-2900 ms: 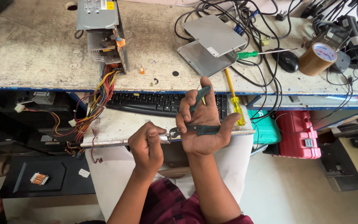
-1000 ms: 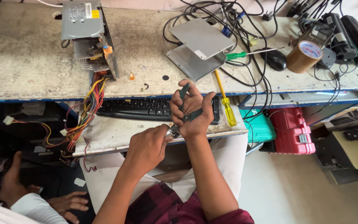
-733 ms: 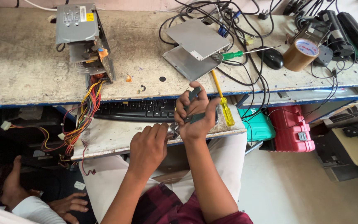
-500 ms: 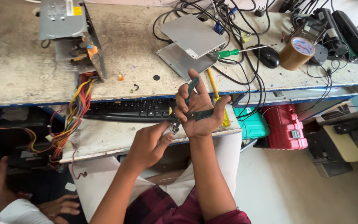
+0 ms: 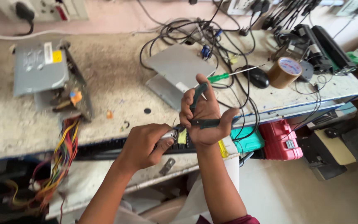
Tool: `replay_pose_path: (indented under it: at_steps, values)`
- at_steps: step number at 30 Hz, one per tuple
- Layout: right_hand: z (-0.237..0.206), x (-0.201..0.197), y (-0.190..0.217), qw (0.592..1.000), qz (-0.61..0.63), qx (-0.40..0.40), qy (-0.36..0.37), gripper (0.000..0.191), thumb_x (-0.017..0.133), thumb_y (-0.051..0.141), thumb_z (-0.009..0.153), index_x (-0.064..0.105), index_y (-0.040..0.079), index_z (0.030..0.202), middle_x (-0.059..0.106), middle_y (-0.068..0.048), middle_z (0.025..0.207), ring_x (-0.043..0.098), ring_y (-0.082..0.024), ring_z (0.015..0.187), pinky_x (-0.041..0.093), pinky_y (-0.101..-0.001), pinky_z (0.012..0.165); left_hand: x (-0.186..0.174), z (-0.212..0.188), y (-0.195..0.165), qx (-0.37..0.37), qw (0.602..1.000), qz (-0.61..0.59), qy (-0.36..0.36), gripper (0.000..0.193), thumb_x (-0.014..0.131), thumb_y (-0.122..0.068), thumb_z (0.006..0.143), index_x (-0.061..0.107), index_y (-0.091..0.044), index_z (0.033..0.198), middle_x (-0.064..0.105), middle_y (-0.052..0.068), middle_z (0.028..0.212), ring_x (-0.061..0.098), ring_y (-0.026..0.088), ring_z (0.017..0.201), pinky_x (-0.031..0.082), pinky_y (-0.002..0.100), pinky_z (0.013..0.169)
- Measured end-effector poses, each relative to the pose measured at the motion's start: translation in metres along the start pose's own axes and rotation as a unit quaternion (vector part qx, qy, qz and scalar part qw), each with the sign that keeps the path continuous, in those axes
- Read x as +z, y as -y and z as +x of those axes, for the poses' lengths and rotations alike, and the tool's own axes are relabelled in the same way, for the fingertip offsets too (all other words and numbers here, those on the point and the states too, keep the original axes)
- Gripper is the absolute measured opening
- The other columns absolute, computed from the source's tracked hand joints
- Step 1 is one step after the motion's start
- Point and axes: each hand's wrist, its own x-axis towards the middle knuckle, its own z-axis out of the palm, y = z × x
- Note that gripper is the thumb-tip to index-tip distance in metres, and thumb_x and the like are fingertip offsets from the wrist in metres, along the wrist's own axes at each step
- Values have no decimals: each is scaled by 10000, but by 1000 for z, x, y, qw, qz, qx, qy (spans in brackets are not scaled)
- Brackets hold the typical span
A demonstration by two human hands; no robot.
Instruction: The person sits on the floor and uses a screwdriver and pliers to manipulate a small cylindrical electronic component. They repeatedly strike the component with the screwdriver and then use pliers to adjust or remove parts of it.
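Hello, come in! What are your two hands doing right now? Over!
Right hand shut on green-handled pliers. Left hand pinching a small metal part at the plier tip. Yellow-handled screwdriver and black cables close by.

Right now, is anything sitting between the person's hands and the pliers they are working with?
Nothing visible does. The right hand already wraps the dark green handles of the pliers, and the left hand pinches a small metal piece right at the pliers' nose, above the workbench edge.
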Motion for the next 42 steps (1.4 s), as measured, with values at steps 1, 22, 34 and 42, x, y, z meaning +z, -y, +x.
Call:
replay_pose_path:
  at_steps: [1,22,34,42]
  values:
    - [10,-4,-2,999,-43,-26,2,1200,545,874,845,284,26,1653,513,-127,1089,465,-167,781,377,-276,586,-4,9,6,-25,1000,6,6,273,627,-328,922,701,-67,959,675,148,711,667,349,680,491,427,616]
    - [134,-52,-35,981,-190,-42,-4,1067,613,678,942,177,62,1696,555,-175,1210,593,-258,897,508,-381,734,-51,116,94,-103,994,10,38,312,585,-300,945,659,-77,1151,734,123,994,708,339,879,529,433,751]
    - [122,-93,-36,995,1,-60,-85,643,494,585,1101,379,97,1503,577,-177,1232,556,-247,995,489,-389,836,-39,126,106,-71,990,57,103,268,627,-316,907,720,-106,1046,673,123,750,670,334,731,500,449,651]
    - [109,-56,-54,994,-36,-47,-88,933,548,631,1011,246,41,1668,528,-133,1231,526,-214,976,483,-355,787,-41,107,107,-7,993,38,112,240,631,-272,907,705,-52,969,645,131,727,643,349,726,479,477,669]
